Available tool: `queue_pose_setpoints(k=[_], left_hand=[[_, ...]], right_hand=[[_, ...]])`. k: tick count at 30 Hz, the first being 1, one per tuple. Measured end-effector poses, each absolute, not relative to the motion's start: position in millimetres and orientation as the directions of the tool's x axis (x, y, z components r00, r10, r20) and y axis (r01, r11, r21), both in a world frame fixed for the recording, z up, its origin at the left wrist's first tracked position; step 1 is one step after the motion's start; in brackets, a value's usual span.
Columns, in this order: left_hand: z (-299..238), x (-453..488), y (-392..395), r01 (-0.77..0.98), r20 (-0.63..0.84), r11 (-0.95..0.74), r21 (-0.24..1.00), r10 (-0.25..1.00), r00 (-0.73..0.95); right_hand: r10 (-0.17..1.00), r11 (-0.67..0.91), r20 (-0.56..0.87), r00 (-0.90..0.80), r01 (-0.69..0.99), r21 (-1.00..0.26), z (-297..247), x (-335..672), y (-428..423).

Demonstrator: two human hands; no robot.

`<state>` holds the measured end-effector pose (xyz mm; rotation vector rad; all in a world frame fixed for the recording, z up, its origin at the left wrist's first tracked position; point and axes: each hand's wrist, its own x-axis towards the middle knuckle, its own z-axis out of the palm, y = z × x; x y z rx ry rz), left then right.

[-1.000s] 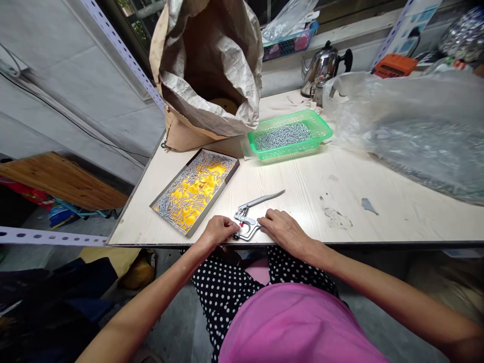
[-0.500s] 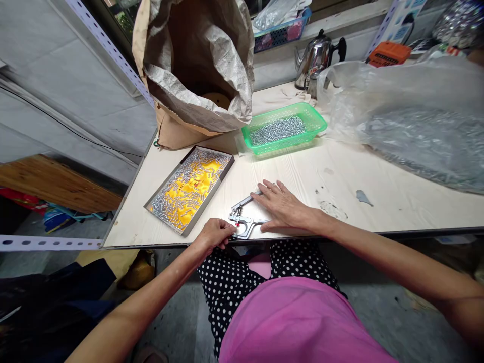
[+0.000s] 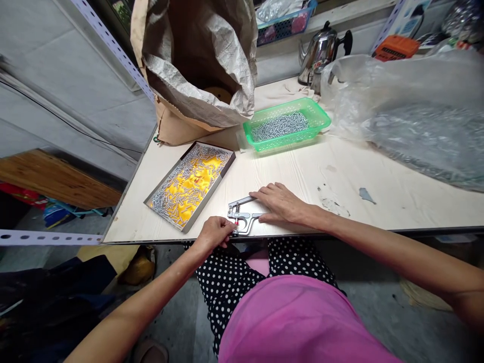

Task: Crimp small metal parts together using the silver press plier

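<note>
A metal plier-like hand tool [image 3: 239,218] lies at the near edge of the pale table [image 3: 340,176]. My right hand [image 3: 279,202] rests on top of its two handles, fingers curled down over them. My left hand [image 3: 214,232] is closed in a pinch at the tool's jaw end, right on the table edge; what the fingertips hold is too small to make out. A shallow metal tray [image 3: 223,151] with a yellow bottom and several small silver parts lies to the left of the tool.
A green plastic basket [image 3: 319,112] of silver parts stands further back. Behind the tray is a big open paper sack [image 3: 196,65]. A large clear plastic bag [image 3: 408,116] of metal parts covers the right side. A steel kettle [image 3: 321,50] is at the back.
My right hand went from beside the tool's jaw up onto its handles and has pressed them closer together. My left hand stays pinched at the jaw.
</note>
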<state>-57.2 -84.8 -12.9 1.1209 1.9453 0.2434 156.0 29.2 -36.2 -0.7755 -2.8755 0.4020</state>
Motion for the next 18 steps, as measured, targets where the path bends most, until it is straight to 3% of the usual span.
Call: queue_pose_setpoints(k=[2, 4, 7, 10, 14, 18], left_hand=[[-11.1, -53.6, -89.7, 0.789, -0.370, 0.388, 0.477, 0.903, -0.220], [-10.1, -47.0, -91.2, 0.904, -0.152, 0.159, 0.397, 0.983, -0.106], [-9.9, -34.3, -80.9, 0.951, -0.014, -0.119, 0.286, 0.992, 0.128], [-9.9, -26.7, -58.7, 0.951, -0.017, -0.240, 0.194, 0.969, 0.248], [-9.6, -26.5, -34.6, 0.907, -0.152, -0.363, 0.215, 0.904, 0.398], [-8.5, -21.0, -27.7, 0.912, -0.182, -0.391, 0.126, 0.894, 0.409]], right_hand=[[0.509, 0.832, 0.076, -0.857, 0.469, -0.296, -36.2, 155.7, 27.0], [0.507, 0.834, 0.092, -0.857, 0.462, -0.301, -36.0, 154.9, 24.9], [0.513, 0.830, 0.099, -0.853, 0.463, -0.311, -36.7, 154.9, 23.2], [0.508, 0.827, 0.084, -0.857, 0.458, -0.328, -39.0, 159.0, 24.8], [0.504, 0.825, 0.062, -0.862, 0.458, -0.331, -41.0, 169.9, 29.9], [0.589, 0.776, -0.040, -0.807, 0.579, -0.251, -30.6, 174.9, 31.5]])
